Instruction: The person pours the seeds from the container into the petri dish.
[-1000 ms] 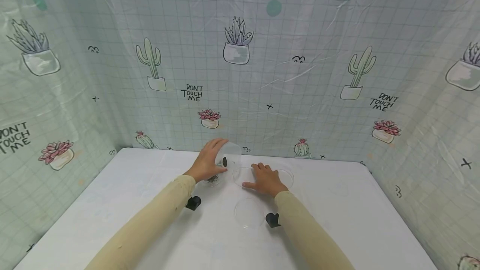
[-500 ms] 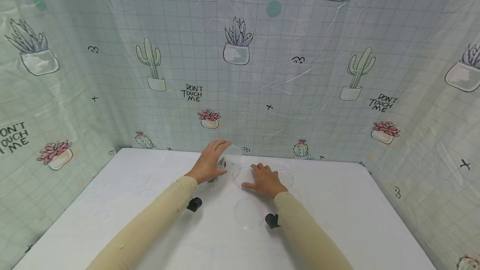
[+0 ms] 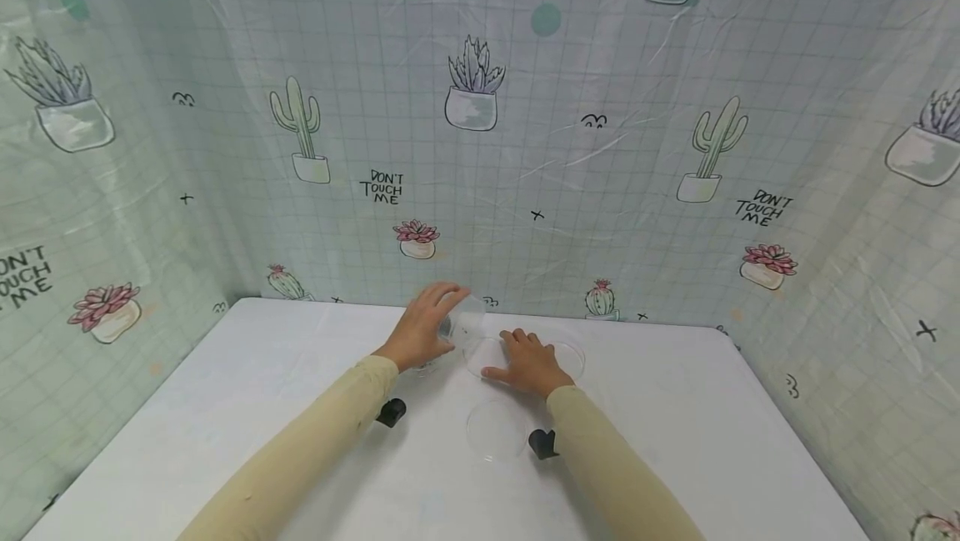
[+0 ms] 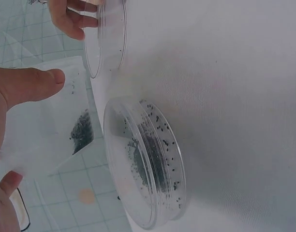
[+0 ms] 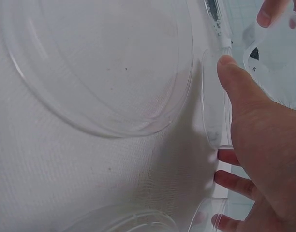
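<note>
My left hand (image 3: 420, 326) holds a translucent plastic container (image 3: 471, 316) between thumb and fingers, tilted over the table. Dark grains (image 4: 83, 133) lie gathered in one corner of it. Below, a clear petri dish (image 4: 145, 164) contains many similar dark grains, with more specks around its rim. My right hand (image 3: 531, 362) rests low with spread fingers between two clear petri dishes; its thumb (image 5: 230, 72) lies at the edge of the left dish (image 5: 213, 106). The right dish (image 3: 576, 358) is partly hidden behind its fingers.
Another clear petri dish (image 3: 497, 431) lies nearer the front on the white table (image 3: 660, 449), with a few dark specks in it. Black wrist mounts (image 3: 392, 413) stick out under both forearms. A cactus-printed curtain (image 3: 540, 157) encloses the back and sides.
My left hand has shifted slightly down and to the right, turning the container a little; the dark grains in it show less from above. The right hand stays in place.
</note>
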Demonstrator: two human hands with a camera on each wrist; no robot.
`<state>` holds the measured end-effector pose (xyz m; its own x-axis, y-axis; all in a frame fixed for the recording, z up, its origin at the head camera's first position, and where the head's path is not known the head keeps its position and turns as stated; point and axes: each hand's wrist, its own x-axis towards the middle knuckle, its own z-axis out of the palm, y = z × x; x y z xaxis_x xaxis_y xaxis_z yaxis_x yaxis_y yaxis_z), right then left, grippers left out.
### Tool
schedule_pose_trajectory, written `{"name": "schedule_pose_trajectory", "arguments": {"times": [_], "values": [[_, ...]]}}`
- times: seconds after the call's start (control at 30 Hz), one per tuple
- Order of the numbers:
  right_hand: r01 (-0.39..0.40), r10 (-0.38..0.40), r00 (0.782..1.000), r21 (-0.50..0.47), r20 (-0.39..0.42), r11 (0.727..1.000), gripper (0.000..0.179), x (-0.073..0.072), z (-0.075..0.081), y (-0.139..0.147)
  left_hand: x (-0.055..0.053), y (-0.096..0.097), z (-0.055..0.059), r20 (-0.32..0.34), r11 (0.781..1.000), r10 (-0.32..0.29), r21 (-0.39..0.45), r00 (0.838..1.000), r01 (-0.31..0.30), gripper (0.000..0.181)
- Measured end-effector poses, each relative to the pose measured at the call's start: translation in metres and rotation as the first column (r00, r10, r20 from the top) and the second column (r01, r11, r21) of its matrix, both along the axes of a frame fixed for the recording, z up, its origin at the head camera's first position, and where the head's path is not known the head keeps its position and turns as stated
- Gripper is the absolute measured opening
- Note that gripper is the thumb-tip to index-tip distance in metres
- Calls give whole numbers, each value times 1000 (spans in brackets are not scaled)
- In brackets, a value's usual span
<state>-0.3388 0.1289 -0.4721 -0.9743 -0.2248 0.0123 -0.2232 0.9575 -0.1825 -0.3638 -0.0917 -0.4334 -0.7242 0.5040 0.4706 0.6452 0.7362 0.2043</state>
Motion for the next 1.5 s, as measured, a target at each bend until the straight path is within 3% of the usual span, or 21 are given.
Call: {"name": "schedule_pose_trajectory", "arguments": {"times": [0.83, 1.2, 1.5], "values": [[0, 0, 1000, -11, -4, 1000, 85, 5, 4, -1, -1, 7, -3, -72, 996, -45, -74, 996, 40, 95], [16, -16, 1000, -1, -3, 1000, 86, 2, -1, -1, 3, 12, 3, -45, 989, -52, -142, 998, 45, 92], [3, -3, 1000, -1, -15, 1000, 85, 6, 3, -1, 4, 14, 3, -74, 983, -44, -180, 996, 30, 92]]}}
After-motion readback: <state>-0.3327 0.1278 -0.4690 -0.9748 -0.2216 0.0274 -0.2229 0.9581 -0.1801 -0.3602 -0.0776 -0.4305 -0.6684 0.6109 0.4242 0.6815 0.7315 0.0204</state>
